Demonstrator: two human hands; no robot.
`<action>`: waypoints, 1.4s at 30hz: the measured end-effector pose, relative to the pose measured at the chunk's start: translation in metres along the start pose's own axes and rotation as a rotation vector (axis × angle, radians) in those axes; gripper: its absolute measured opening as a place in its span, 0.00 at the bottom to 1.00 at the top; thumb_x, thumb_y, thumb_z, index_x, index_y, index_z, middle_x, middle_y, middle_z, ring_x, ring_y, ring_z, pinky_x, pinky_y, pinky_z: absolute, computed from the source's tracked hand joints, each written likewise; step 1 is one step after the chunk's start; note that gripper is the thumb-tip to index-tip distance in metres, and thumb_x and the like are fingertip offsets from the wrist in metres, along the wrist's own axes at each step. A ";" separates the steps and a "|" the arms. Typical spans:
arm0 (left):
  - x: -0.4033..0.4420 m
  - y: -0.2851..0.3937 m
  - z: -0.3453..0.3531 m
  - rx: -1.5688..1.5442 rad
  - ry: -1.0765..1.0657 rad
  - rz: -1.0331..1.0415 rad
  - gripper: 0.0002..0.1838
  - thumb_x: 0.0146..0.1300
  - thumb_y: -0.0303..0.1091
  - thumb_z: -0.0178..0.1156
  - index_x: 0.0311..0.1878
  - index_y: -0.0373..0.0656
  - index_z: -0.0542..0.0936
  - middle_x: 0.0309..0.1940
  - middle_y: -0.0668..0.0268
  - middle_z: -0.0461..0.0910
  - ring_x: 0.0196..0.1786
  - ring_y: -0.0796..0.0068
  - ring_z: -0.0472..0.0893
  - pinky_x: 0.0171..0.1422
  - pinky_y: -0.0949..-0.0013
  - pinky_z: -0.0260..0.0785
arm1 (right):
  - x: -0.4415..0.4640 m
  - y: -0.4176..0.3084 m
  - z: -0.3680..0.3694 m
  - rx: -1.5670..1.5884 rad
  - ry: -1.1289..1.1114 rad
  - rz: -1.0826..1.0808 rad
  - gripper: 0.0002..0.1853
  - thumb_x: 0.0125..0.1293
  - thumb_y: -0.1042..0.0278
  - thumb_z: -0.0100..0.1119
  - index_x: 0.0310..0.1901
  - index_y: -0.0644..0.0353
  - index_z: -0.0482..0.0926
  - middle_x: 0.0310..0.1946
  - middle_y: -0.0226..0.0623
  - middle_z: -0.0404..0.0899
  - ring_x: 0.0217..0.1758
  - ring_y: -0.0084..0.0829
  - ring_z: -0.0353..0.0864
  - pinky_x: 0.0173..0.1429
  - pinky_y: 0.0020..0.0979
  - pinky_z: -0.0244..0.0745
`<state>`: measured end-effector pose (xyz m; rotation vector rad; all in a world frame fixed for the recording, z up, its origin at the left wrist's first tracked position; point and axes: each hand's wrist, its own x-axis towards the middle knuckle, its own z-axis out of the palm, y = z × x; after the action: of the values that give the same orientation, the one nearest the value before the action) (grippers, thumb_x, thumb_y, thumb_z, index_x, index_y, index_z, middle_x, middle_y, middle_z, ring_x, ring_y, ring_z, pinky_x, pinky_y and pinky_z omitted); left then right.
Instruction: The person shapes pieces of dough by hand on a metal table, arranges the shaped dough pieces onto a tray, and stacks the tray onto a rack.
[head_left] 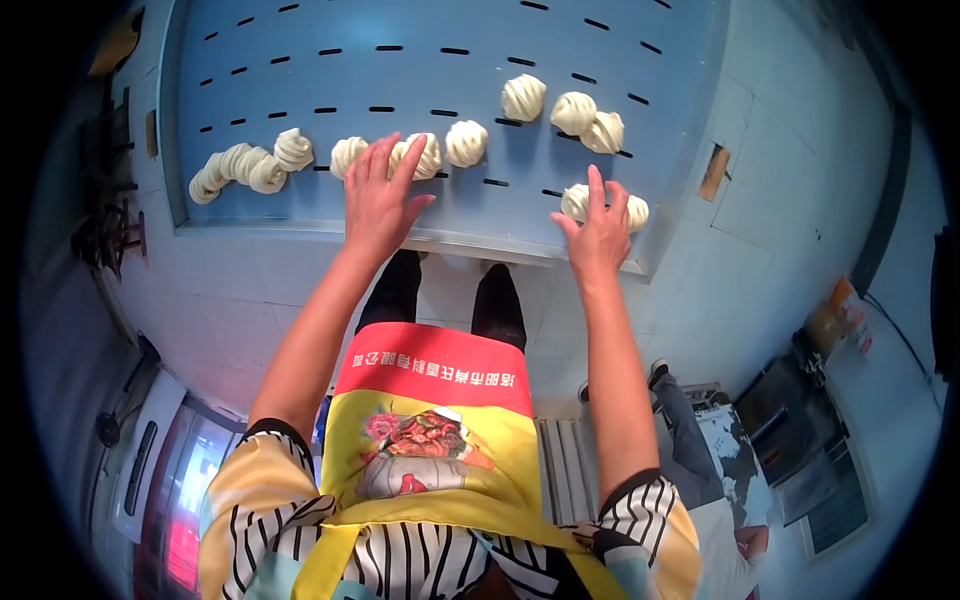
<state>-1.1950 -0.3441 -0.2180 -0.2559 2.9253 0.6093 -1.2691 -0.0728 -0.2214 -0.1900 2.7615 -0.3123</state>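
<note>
Twisted dough rolls lie on a large blue slotted tray [350,80]. My left hand [378,200] is over the tray near its front edge, fingers apart, reaching over a pair of rolls; one dough roll [425,157] shows beside its index finger and another [347,156] at its outer side. My right hand [600,228] lies over two rolls near the front right corner, fingers spread, with a dough roll [575,202] on its left and another [638,213] on its right. Whether the fingertips press on the dough is hard to tell.
A curved row of overlapping rolls [240,167] lies at the tray's left. A single roll [466,144] sits mid-tray, with more rolls [573,113] toward the upper right. Another person's leg [688,430] shows at the lower right, near dark equipment [795,420].
</note>
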 end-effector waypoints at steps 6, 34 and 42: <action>0.021 -0.027 0.030 0.183 -0.130 0.045 0.44 0.47 0.42 0.71 0.70 0.61 0.62 0.61 0.66 0.68 0.68 0.63 0.63 0.71 0.40 0.47 | 0.039 -0.120 0.053 0.229 -0.104 -0.278 0.41 0.43 0.64 0.76 0.62 0.46 0.68 0.55 0.40 0.68 0.53 0.45 0.75 0.48 0.41 0.77; -0.042 -0.083 -0.021 -0.020 0.003 -0.028 0.48 0.45 0.35 0.73 0.71 0.62 0.60 0.63 0.61 0.65 0.64 0.56 0.65 0.65 0.56 0.60 | -0.017 -0.139 0.039 0.155 -0.015 -0.263 0.44 0.45 0.63 0.76 0.66 0.50 0.65 0.61 0.40 0.65 0.55 0.44 0.75 0.48 0.40 0.77; 0.004 -0.122 0.016 -0.080 -0.038 0.058 0.34 0.45 0.31 0.71 0.59 0.57 0.72 0.52 0.63 0.71 0.51 0.56 0.72 0.50 0.59 0.73 | 0.017 -0.208 0.108 0.185 -0.131 -0.377 0.37 0.44 0.66 0.75 0.59 0.51 0.69 0.56 0.42 0.69 0.50 0.46 0.78 0.46 0.40 0.78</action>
<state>-1.1733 -0.4487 -0.2796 -0.1667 2.8849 0.7325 -1.2265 -0.2979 -0.2756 -0.6605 2.5368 -0.6247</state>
